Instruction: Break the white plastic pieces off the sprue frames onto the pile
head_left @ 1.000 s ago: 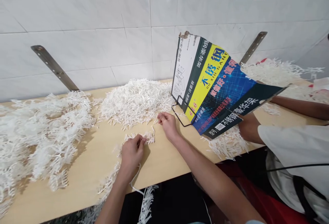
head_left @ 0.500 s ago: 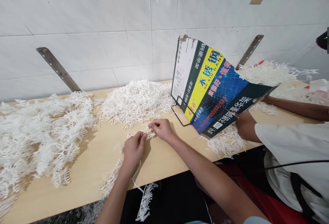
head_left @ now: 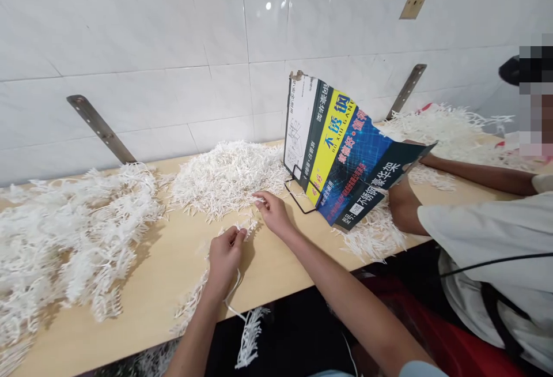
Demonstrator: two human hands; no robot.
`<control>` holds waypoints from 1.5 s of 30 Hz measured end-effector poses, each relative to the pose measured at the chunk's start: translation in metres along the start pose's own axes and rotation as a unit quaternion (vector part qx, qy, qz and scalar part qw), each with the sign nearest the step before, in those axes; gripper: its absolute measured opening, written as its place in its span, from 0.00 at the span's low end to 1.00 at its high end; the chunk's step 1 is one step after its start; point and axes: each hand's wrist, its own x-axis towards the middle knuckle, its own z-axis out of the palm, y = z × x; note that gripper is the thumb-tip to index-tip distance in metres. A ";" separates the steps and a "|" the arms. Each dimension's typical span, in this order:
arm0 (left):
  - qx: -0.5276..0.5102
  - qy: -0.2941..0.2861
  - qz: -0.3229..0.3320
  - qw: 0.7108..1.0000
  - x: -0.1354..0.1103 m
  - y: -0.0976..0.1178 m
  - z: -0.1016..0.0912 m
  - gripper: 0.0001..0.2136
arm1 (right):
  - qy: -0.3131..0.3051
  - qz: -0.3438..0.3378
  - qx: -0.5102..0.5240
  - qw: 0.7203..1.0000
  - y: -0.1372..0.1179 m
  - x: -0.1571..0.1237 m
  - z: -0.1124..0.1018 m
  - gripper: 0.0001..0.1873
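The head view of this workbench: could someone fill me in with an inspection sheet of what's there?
Surface: pale wooden bench top, mostly covered in white plastic bits.
Job's things: white strip of comb-like pieces trailing over the front edge; loose pile of small white pieces behind the hands.
Clutter: heap of strips at left; printed card propped on a wire stand.
Hands: left hand pinches the strip's end; right hand has fingertips at the pile's edge, grip unclear.
Cables: black cable across a co-worker's shirt.
Surroundings: tiled wall with a metal bracket; co-worker's forearm on the bench at right.
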 end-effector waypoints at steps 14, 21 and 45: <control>0.027 -0.068 0.037 0.997 0.005 0.015 0.005 0.18 | 0.014 0.063 0.099 0.993 0.014 0.000 -0.001 0.27; 0.003 -0.032 0.020 0.999 0.001 0.012 0.004 0.21 | -0.023 0.030 0.079 0.996 0.010 0.006 -0.010 0.20; -0.022 0.067 -0.010 0.997 -0.002 0.022 0.001 0.18 | -0.152 -0.164 -0.149 0.963 -0.017 -0.025 0.003 0.05</control>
